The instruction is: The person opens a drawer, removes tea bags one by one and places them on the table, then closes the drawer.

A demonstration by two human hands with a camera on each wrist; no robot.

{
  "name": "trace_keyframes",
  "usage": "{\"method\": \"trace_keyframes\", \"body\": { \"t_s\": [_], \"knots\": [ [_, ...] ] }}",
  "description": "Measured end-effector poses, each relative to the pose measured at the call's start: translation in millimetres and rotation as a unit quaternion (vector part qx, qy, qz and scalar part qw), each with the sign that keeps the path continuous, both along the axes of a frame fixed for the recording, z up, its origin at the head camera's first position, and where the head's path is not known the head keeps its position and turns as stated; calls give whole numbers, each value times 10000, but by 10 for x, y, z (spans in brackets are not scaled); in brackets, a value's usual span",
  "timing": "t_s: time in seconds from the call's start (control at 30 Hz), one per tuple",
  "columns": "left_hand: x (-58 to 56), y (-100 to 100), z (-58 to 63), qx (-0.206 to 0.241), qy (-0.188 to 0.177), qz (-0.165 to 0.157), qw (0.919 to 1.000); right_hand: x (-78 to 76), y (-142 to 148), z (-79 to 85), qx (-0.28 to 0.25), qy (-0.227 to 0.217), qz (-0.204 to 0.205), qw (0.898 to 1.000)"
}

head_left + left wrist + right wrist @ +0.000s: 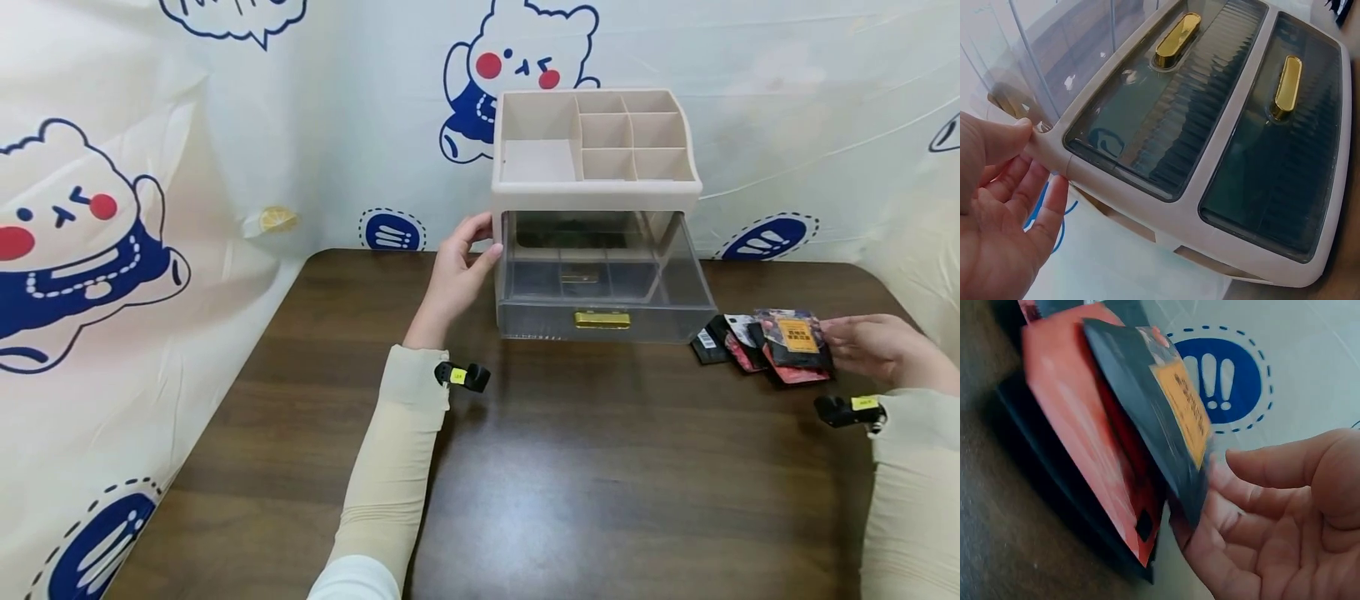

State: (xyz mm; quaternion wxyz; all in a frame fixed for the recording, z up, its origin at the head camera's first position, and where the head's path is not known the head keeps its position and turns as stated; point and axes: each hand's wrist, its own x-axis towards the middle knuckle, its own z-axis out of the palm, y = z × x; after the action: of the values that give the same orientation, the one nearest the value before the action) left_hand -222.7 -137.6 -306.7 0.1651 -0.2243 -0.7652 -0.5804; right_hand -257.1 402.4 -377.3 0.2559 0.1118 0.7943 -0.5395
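Observation:
A cream desktop organizer (596, 198) stands at the back of the table, its clear top drawer (540, 321) pulled out toward me. The left hand (462, 258) grips the organizer's left front edge, thumb at the front and fingers around the side; the left wrist view shows this hold up close. To the right lies an overlapping pile of small flat packets, topped by a dark packet with an orange label (797, 336). The right hand (885, 348) touches that packet's right edge with its fingers. In the right wrist view its thumb stands apart from the packet.
Two lower drawers with gold handles (1288, 87) are closed. Open compartments (606, 129) top the organizer. Beside the drawer lie a small black packet (707, 346) and a red one (738, 350). A printed curtain (360, 125) hangs behind the brown table (585, 467).

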Motion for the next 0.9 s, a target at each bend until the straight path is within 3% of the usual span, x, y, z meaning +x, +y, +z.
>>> {"method": "trace_keyframes", "body": {
  "t_s": [0.13,0.27,0.37,0.53,0.67,0.77,0.87,0.9],
  "knots": [
    [2,3,2,-6,-77,44,10000,103,-109,48,940,885,-56,9916],
    [7,-5,1,43,-140,92,9999,219,-372,289,801,1740,-416,9806],
    [3,-3,2,78,-135,79,9998,346,-694,582,390,2625,-849,9604],
    [0,13,-4,99,-98,22,9999,629,-1307,1066,229,4301,-1173,8948],
    [-3,28,-10,37,-101,11,9999,901,-1742,1284,541,5231,-1101,8434],
    [-9,31,-10,32,-86,5,10000,1077,-2022,1338,438,5891,-770,8032],
    [-15,29,-7,42,-74,15,10000,1202,-2250,1343,511,6428,-23,7644],
    [-15,27,-6,42,-75,27,10000,1236,-2320,1342,635,6508,223,7562]
  ]
}}
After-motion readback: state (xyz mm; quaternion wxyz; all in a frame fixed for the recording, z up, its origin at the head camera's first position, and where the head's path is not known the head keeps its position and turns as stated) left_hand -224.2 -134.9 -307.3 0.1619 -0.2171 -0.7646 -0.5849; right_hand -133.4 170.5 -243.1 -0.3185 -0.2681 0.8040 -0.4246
